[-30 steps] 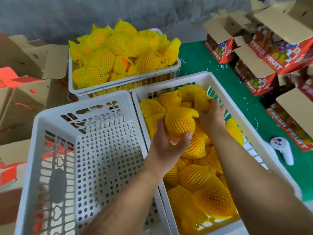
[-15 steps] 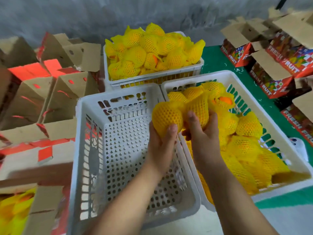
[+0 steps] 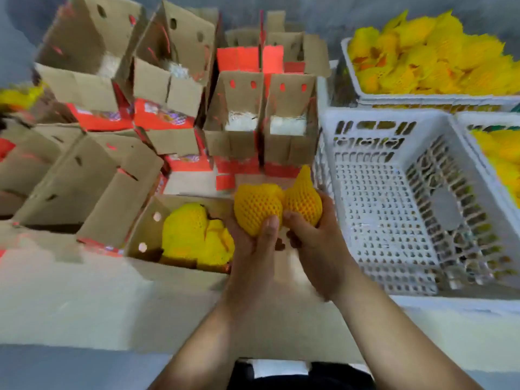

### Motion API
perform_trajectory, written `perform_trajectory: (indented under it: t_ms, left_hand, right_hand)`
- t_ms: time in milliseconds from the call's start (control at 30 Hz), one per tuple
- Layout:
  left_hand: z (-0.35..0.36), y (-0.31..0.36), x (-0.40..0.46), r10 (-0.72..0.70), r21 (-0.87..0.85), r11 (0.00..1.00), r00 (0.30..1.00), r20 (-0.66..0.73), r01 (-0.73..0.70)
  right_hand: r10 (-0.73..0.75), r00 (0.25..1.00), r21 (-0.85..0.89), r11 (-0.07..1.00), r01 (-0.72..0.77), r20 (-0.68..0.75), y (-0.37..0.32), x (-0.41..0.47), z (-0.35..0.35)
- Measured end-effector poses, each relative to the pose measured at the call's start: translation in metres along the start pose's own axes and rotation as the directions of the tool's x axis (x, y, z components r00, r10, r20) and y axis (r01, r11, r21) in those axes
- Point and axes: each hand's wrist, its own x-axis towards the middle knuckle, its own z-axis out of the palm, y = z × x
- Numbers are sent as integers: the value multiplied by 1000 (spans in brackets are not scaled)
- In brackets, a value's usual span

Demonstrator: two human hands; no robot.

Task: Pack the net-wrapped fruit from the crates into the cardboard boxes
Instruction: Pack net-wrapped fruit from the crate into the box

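My left hand (image 3: 250,249) grips a fruit in yellow foam net (image 3: 257,208), and my right hand (image 3: 312,237) grips a second net-wrapped fruit (image 3: 304,198) right beside it. Both fruits hang above the right edge of an open cardboard box (image 3: 146,229) that holds yellow net-wrapped fruit (image 3: 194,237). A full crate of wrapped fruit (image 3: 430,54) stands at the far right, and another crate with fruit (image 3: 498,156) is cut off by the right edge.
An empty white perforated crate (image 3: 394,204) stands just right of my hands. Several open cardboard boxes (image 3: 236,114) with red printed sides crowd the back and left, some with white padding inside. A pale flap (image 3: 84,291) lies in front.
Both hands carried their fruit leftward, from over the crates to above the open box with fruit in it. The view swung left, so the crates now sit at the right.
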Motion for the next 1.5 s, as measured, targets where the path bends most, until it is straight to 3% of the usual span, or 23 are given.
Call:
perform_trajectory:
  t_ms: [100,167,300,400,467,500,567,633,700,767,833,900,933,1000,1100,1167,1200,1233,1267,1300,1400,1433,1500]
  left_hand:
    - [-69,-1,16,-47,143,989,998,28,43]
    - [-104,-2,28,-128,207,972,990,57,114]
    - [-136,-7,53,-364,101,929,929,72,356]
    - [-156,-9,67,-392,67,919,919,49,389]
    - [-172,-7,72,-351,83,933,936,14,349]
    - [-180,-5,74,-334,90,938,942,-10,334]
    - [-190,-1,79,-307,128,942,951,-44,310]
    - [-194,3,82,-321,178,931,947,-24,320]
    - [-194,6,81,-350,255,908,936,23,333]
    - [-194,8,78,-350,324,893,935,63,312]
    - [-189,11,75,-317,380,890,941,116,252]
    - [-180,10,71,-283,399,899,935,212,182]
    - [-174,8,68,-283,378,911,919,273,168]
    - [-164,9,59,-332,355,917,843,424,183]
    - [-166,18,62,-307,361,928,738,601,92]
    - [-181,21,76,-86,489,843,839,537,-226]
    - [-193,17,84,73,611,696,884,462,-377]
    - [-207,12,92,188,727,520,891,414,-448]
    - [-220,7,99,204,812,412,910,360,-414]
    - [-232,1,104,145,867,372,943,300,-333]
    - [-250,-20,106,-221,762,644,970,106,63]
    - [-250,-24,108,-289,724,675,954,83,141]
    - [-250,-31,113,-306,720,673,950,60,171]
  right_hand:
    - [159,987,206,967,-151,-24,19,-3,66]
    - [259,963,240,942,-233,-79,26,-1,95]
    - [203,963,89,978,-190,-177,38,0,129]
    - [-56,964,-253,967,-13,-261,46,5,136]
    - [-198,950,-556,831,31,-242,56,11,133]
    - [-170,965,-639,769,3,-200,61,11,135]
    - [31,994,-790,605,-100,-102,74,8,144]
    - [155,985,-943,310,-118,-72,84,8,157]
    - [217,971,-973,180,-144,-103,76,13,164]
    - [273,956,-948,263,-181,-107,56,15,161]
    - [204,978,-798,581,-159,-47,39,8,152]
    - [142,990,-445,887,-123,9,25,-6,151]
    - [120,992,-322,941,-100,40,22,-11,153]
    - [23,1000,-327,945,-26,-13,23,-13,154]
    - [-208,942,-473,879,61,-265,23,-7,142]
    - [-307,904,-660,750,36,-299,30,-5,128]
    - [-282,925,-810,585,-46,-255,37,-6,123]
    - [-208,954,-928,347,-134,-215,48,-7,120]
    - [-116,973,-974,135,-184,-200,59,-9,119]
    - [-48,978,-979,30,-202,-203,68,-9,119]
    - [15,985,-985,4,-175,-174,73,-1,118]
    - [5,986,-986,26,-165,-164,69,1,117]
    - [-165,957,-956,210,-203,-239,64,-3,114]
